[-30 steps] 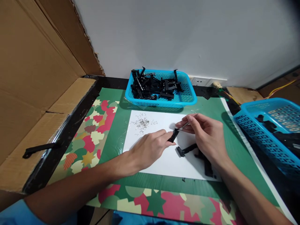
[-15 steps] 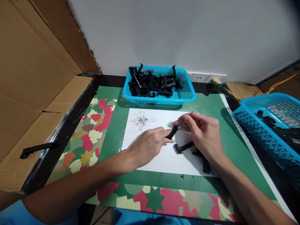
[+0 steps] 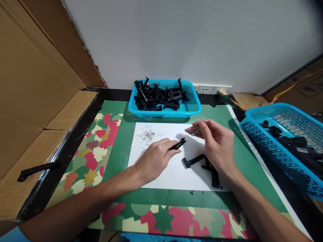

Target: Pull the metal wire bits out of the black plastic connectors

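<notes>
A small black plastic clip is pinched at its near end by the left hand over the white sheet. It seems light, stiff and slippery. A thin metal pin, probably tweezers, is gripped in the right hand.

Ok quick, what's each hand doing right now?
Left hand: closed on a small black plastic clip, over the white sheet.
Right hand: pinching thin metal tweezers.

right basket cut off by the edge — silver bits too small to tell.
</notes>
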A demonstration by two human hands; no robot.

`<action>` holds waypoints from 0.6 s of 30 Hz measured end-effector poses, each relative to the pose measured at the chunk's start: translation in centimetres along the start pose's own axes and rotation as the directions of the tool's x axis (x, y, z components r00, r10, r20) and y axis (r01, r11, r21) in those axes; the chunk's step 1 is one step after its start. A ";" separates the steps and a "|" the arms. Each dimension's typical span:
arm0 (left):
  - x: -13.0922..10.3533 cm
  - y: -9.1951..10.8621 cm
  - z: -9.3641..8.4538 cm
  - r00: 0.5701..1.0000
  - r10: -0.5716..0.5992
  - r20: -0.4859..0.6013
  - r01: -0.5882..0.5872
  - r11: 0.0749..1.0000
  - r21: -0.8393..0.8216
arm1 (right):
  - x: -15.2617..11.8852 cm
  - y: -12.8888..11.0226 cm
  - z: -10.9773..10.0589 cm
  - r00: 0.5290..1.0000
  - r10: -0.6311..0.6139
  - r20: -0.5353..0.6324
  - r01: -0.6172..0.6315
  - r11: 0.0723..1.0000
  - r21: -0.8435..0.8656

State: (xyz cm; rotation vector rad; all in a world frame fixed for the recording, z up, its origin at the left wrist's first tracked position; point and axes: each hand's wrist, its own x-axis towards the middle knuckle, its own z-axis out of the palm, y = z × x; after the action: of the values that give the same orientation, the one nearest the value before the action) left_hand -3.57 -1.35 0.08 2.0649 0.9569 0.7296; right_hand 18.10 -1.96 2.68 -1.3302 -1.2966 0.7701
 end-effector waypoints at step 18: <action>0.3 0.2 -0.5 0.995 -0.058 -0.083 0.043 0.985 -0.169 | 0.7 0.4 -2.0 0.979 -0.051 0.197 0.114 0.940 -0.321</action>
State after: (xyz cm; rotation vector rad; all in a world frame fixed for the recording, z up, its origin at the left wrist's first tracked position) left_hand -3.70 -1.06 0.62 1.8696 0.9592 0.8500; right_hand 20.22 -1.75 2.94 -1.4825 -1.6784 0.6474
